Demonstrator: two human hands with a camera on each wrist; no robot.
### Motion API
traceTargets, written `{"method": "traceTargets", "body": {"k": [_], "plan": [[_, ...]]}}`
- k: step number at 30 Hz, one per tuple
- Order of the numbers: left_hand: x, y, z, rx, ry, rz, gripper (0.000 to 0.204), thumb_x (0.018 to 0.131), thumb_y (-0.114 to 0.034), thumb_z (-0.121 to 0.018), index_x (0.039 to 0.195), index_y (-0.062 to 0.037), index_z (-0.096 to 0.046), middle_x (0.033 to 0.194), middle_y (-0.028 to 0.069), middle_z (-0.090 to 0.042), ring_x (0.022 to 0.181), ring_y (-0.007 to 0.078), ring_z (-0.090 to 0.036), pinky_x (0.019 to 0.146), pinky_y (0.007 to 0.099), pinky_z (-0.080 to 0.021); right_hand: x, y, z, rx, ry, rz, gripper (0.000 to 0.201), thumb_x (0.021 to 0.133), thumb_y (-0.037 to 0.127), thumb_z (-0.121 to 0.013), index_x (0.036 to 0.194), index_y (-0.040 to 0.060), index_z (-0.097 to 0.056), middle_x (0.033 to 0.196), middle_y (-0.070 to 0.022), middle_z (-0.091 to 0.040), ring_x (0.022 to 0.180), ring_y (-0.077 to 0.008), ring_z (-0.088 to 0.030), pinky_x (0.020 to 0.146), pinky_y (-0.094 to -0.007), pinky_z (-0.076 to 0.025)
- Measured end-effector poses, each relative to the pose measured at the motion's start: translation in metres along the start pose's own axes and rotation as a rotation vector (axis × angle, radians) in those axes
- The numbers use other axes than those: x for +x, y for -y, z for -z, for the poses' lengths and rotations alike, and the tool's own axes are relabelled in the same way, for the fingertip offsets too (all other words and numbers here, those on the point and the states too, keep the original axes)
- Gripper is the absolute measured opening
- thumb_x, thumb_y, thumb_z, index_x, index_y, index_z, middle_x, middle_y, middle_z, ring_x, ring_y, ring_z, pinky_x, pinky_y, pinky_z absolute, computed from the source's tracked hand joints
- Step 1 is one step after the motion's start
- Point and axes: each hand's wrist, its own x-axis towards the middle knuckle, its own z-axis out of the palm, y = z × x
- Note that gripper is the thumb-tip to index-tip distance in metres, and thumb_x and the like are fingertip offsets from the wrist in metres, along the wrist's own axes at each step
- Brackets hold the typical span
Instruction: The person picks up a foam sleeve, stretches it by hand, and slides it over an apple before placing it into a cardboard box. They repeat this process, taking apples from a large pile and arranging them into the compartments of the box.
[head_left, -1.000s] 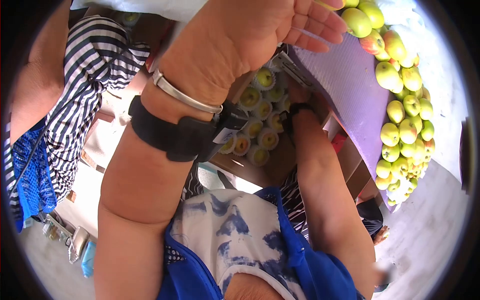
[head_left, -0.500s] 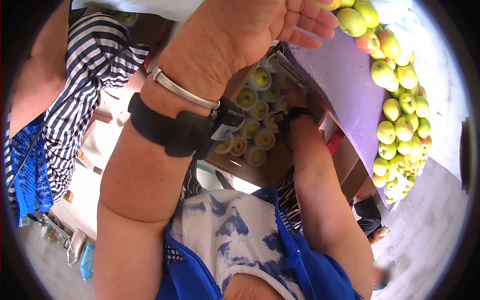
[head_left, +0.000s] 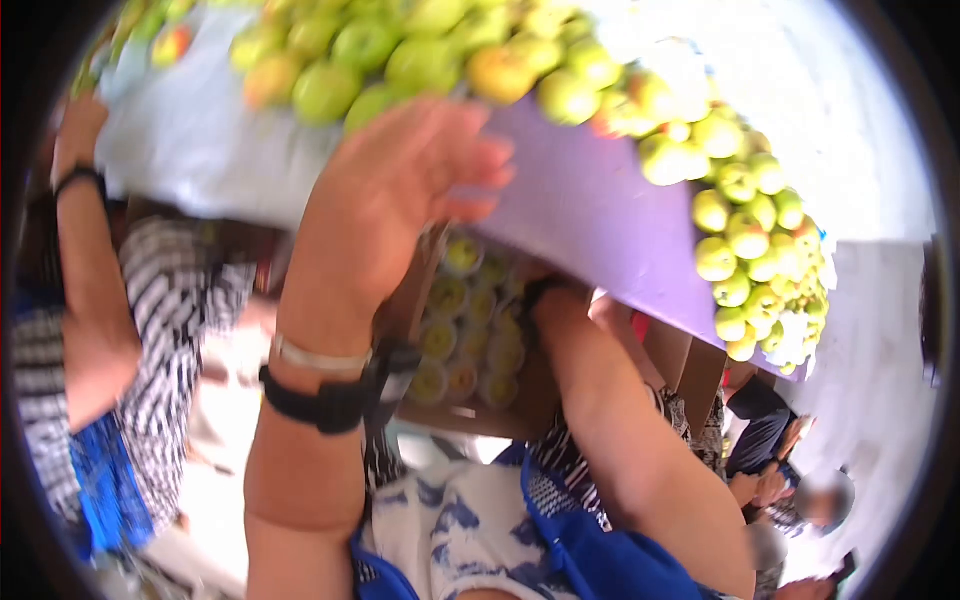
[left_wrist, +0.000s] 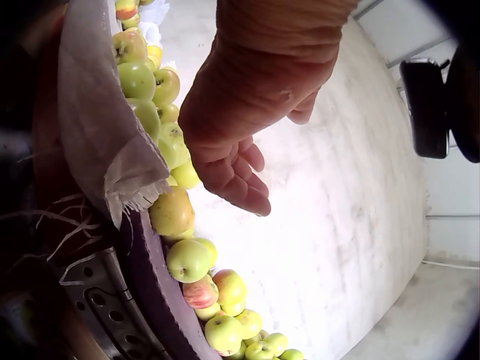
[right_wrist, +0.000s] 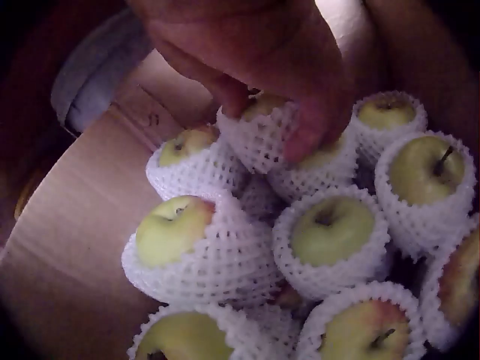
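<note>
My left hand (head_left: 385,190) is raised beside a pile of green and yellow-red apples (head_left: 420,60) on a purple mat (head_left: 590,200). Its fingers are relaxed and bent a little; in the left wrist view the palm holds nothing. My right hand (right_wrist: 262,52) reaches down into a cardboard box (right_wrist: 67,225). Thumb and fingers grip an apple in a white foam net (right_wrist: 259,139) near the box wall. Several other apples in foam nets (right_wrist: 334,232) sit packed around it. The head view shows little of this hand in the box's shadow.
A person in a black-and-white striped top (head_left: 180,340) stands to the left, one arm (head_left: 100,290) reaching up toward the table. A metal hinge-like strip (left_wrist: 105,300) lies along the mat's edge. More people (head_left: 770,440) are at the lower right.
The head view has shifted, showing more of the apple pile. My left hand sits lower and farther left, its fingers more bent. The right hand stays down in the box.
</note>
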Motion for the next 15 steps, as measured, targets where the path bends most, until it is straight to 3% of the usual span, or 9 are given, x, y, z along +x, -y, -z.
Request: {"method": "traceTargets", "body": {"k": [9, 12, 15], "plan": [[0.006, 0.002, -0.006, -0.046, -0.001, 0.045, 0.044, 0.095, -0.038, -0.035, 0.110, -0.0009, -0.052, 0.104, 0.0181, -0.061, 0.096, 0.0297, -0.060, 0.079, 0.0394, -0.049, -0.061, 0.036, 0.038, -0.172, 0.336, -0.131, 0.022, 0.080, 0.018, -0.050, 0.096, 0.0058, -0.058, 0.099, -0.0126, -0.060, 0.091, -0.0258, -0.058, 0.080, -0.0353, -0.046], [0.007, 0.004, -0.005, -0.068, 0.011, 0.044, 0.043, 0.095, -0.038, -0.035, 0.110, -0.0012, -0.052, 0.104, 0.0181, -0.061, 0.095, 0.0294, -0.060, 0.079, 0.0395, -0.049, -0.077, 0.077, 0.069, -0.222, 0.610, -0.058, 0.021, 0.080, 0.018, -0.050, 0.095, 0.0059, -0.059, 0.098, -0.0127, -0.061, 0.090, -0.0258, -0.058, 0.079, -0.0353, -0.047], [0.006, 0.003, -0.004, -0.093, 0.018, 0.044, 0.042, 0.095, -0.037, -0.035, 0.109, -0.0015, -0.052, 0.103, 0.0177, -0.061, 0.094, 0.0291, -0.060, 0.079, 0.0394, -0.049, -0.087, 0.144, 0.134, -0.167, 0.975, 0.094, 0.020, 0.080, 0.017, -0.050, 0.095, 0.0059, -0.059, 0.097, -0.0128, -0.061, 0.089, -0.0259, -0.058, 0.078, -0.0353, -0.047]]}}
